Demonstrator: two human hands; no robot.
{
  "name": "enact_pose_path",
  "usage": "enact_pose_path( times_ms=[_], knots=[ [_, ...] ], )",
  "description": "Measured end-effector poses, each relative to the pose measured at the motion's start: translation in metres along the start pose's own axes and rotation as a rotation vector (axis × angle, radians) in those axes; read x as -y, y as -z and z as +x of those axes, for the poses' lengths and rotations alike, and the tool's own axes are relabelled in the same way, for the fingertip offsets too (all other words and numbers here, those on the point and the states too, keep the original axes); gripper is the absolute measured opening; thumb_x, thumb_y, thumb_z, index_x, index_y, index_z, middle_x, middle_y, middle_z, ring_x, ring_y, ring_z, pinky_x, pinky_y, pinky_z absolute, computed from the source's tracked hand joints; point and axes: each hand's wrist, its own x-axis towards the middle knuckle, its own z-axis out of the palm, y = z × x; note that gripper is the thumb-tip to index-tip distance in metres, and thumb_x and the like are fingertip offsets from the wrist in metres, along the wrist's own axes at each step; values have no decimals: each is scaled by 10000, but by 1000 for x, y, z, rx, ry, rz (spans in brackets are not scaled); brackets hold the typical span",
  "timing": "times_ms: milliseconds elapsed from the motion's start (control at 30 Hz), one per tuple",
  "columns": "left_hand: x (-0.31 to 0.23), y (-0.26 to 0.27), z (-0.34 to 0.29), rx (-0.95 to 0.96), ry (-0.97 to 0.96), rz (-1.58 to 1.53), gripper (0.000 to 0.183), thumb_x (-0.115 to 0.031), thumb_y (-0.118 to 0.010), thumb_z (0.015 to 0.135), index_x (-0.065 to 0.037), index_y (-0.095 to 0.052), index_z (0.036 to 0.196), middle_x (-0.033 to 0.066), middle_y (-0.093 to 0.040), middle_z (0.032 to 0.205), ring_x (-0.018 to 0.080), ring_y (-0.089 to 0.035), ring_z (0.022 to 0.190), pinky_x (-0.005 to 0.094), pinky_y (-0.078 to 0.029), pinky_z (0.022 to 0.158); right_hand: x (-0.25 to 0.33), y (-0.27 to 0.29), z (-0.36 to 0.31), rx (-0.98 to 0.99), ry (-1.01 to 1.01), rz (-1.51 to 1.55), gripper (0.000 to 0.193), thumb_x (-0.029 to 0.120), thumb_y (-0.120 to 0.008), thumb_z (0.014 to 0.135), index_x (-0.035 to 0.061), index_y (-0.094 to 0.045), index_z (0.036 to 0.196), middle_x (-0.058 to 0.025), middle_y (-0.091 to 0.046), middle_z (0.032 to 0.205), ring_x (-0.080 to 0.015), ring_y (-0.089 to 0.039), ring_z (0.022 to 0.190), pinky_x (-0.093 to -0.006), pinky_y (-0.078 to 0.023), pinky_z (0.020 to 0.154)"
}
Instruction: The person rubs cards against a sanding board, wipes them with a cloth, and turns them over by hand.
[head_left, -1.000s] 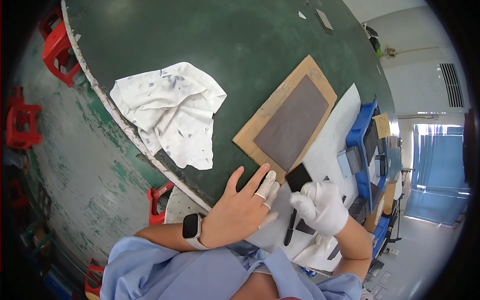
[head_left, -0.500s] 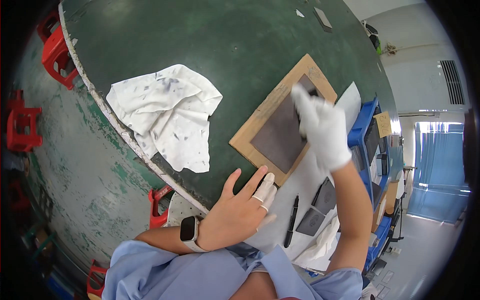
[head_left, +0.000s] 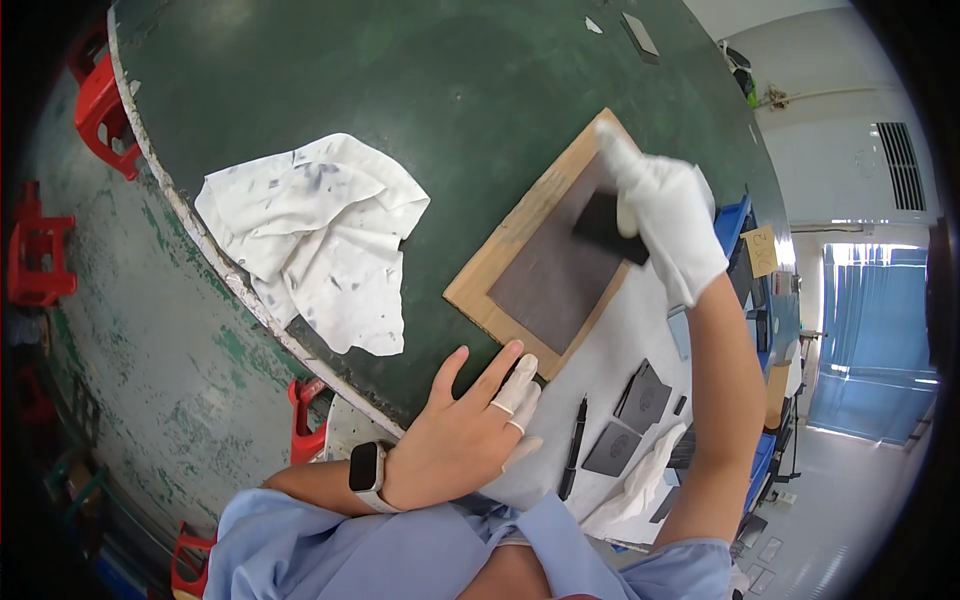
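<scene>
- Head view: the right hand (head_left: pixel 668 215), in a white glove, is closed around a small dark flat piece (head_left: pixel 606 226) and presses it against the far end of a dark grey sheet (head_left: pixel 558 270).
- The sheet lies inside a wooden board (head_left: pixel 485 285), which rests flat on the green table (head_left: pixel 400 80) near its front edge.
- The left hand (head_left: pixel 462 435) is bare apart from white covers on two fingertips (head_left: pixel 518 392). It lies open, fingers spread, palm down, its fingertips touching the near corner of the board. It grips nothing.
- A smartwatch (head_left: pixel 367 474) with a white strap sits on the left wrist.
- A crumpled white cloth (head_left: pixel 320 235) with dark smudges lies on the table, left of the board and apart from it.
- A pale sheet of paper (head_left: pixel 620 345) runs under the right forearm, just beside the board.
- On that paper lie a black pen (head_left: pixel 573 447) and several dark square pieces (head_left: pixel 628 422), near the left hand but not touching it.
- Red stools (head_left: pixel 95 95) stand on the floor beyond the table's rim.
</scene>
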Motion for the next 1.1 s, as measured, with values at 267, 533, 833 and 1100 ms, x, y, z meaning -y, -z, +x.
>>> enact_pose_path(
  times_ms=[267, 533, 833, 1100],
  knots=[
    [1, 3, -1, 14, 21, -31, 396, -373, -634, 809, -18, -675, 980, 155, -580, 1194, 293, -420, 1282, 576, -232, 994, -63, -8, -88, 362, 829, -686, 438, 65, -595, 760, 164, -593, 1187, -55, -519, 634, -231, -562, 537, -347, -447, 432],
    [3, 1, 0, 49, 11, -8, 416, -389, -622, 814, -24, -665, 1009, 148, -583, 1188, 293, -431, 1273, 574, -219, 1004, -42, 16, -52, 873, 747, -531, 462, 100, -594, 754, 163, -563, 1211, -66, -573, 638, -240, -576, 534, -343, -469, 470],
    [1, 1, 0, 9, -2, -7, 412, -386, -622, 818, -23, -660, 1008, 147, -597, 1161, 284, -441, 1268, 570, -214, 1009, -24, 3, 29, -16, 300, -158, 472, 427, -622, 866, 6, -605, 652, -53, -474, 514, -136, -439, 507, -297, -427, 575],
    [-1, 7, 0, 30, 41, -95, 471, -372, -645, 787, -4, -612, 1080, 162, -548, 1216, 309, -422, 1279, 577, -229, 997, -47, 32, -132, 900, 142, -33, 176, 220, -568, 931, 91, -686, 918, -19, -519, 593, -139, -498, 494, -272, -389, 445]
  ],
)
